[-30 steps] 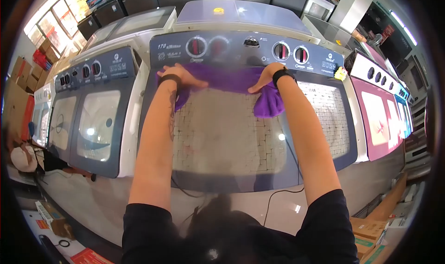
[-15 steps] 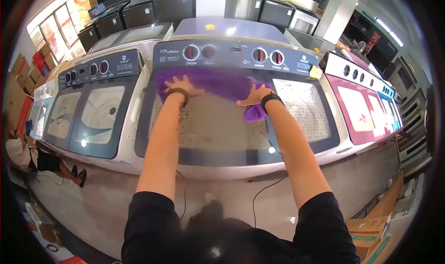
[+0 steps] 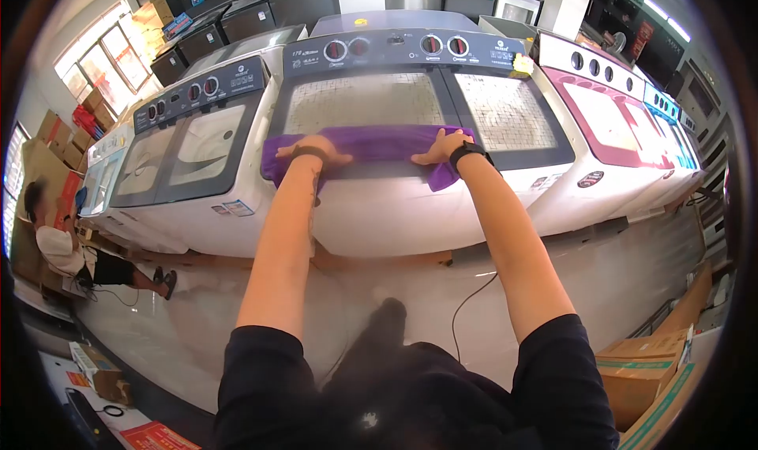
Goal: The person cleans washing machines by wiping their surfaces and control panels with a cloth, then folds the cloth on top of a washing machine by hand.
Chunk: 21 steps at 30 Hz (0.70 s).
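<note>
A purple cloth (image 3: 371,144) is spread along the front edge of the middle washing machine (image 3: 363,213), and its right end hangs over the edge. On the cloth's left part lies my left hand (image 3: 317,148), with its fingers spread and pressing down. My right hand (image 3: 444,147) rests flat near the right end, thumb pointing left and fingers apart. Behind the cloth are the machine's patterned lid window (image 3: 363,101) and its dark panel with knobs (image 3: 395,49). A yellow flower-like decoration (image 3: 522,64) sits at the panel's right end.
Another twin-tub washer (image 3: 185,146) stands on the left and a pink-lidded one (image 3: 604,122) on the right. A person (image 3: 59,245) sits at the far left. Cardboard boxes (image 3: 643,371) are at the lower right. A black cable (image 3: 456,316) runs across the floor.
Both hands have drawn the purple cloth from beside the knob panel towards me, down to the machine's front edge. The view has shifted, showing more of the machine's white front.
</note>
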Tool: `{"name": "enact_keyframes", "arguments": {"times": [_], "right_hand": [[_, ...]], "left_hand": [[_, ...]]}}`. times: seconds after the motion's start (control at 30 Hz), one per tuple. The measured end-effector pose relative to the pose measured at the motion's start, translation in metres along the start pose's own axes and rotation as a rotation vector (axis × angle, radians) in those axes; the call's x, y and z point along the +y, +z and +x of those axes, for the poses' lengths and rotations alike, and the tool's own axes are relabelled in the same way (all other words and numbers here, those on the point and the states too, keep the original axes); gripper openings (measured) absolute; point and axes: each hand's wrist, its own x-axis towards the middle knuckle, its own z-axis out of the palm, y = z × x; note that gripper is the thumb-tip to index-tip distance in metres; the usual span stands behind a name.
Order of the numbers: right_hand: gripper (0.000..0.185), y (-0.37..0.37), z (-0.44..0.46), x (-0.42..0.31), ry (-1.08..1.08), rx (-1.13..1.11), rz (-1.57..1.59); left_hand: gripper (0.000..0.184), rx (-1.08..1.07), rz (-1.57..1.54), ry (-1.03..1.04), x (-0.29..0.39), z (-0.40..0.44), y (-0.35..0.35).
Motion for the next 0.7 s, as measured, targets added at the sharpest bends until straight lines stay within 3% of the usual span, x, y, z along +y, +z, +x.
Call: {"name": "enact_keyframes", "arguments": {"times": [0.17, 0.27, 0.3, 0.4, 0.43, 0.47, 0.53, 0.57, 0.67, 0.7], "right_hand": [[0.123, -0.001, -0.02, 0.003, -0.082, -0.055, -0.042], [0.119, -0.004, -0.031, -0.002, -0.047, 0.075, 0.028], [0.118, -0.006, -0.016, -0.004, -0.011, 0.035, 0.103], [0.12, 0.003, 0.03, -0.015, 0.099, 0.145, 0.191], [0.115, 0.015, 0.075, -0.023, 0.225, 0.193, 0.237], [0.111, 0.038, 0.136, -0.031, 0.354, 0.231, 0.28], [0.106, 0.023, 0.148, -0.04, 0.429, 0.192, 0.338], [0.105, 0.007, 0.145, -0.04, 0.375, 0.116, 0.353], [0.085, 0.002, 0.198, -0.053, 0.245, 0.152, 0.281], [0.076, -0.012, 0.202, -0.042, 0.054, 0.097, 0.195]], "left_hand": [[0.113, 0.105, 0.004, 0.055, -0.014, -0.011, 0.007], [0.098, -0.026, 0.027, 0.194, -0.015, 0.016, 0.003], [0.083, 0.031, 0.01, 0.169, -0.011, 0.024, 0.007], [0.069, 0.047, -0.011, 0.122, 0.003, 0.021, -0.004], [0.061, 0.085, 0.018, 0.095, 0.009, 0.027, -0.006], [0.062, 0.085, 0.007, 0.079, 0.013, 0.04, -0.008], [0.064, 0.07, -0.017, 0.051, 0.025, 0.065, -0.012], [0.09, 0.037, -0.051, 0.027, 0.033, 0.078, -0.019], [0.086, 0.277, -0.117, 0.065, 0.051, 0.116, -0.023], [0.084, 0.295, -0.103, 0.092, 0.053, 0.128, -0.027]]}}
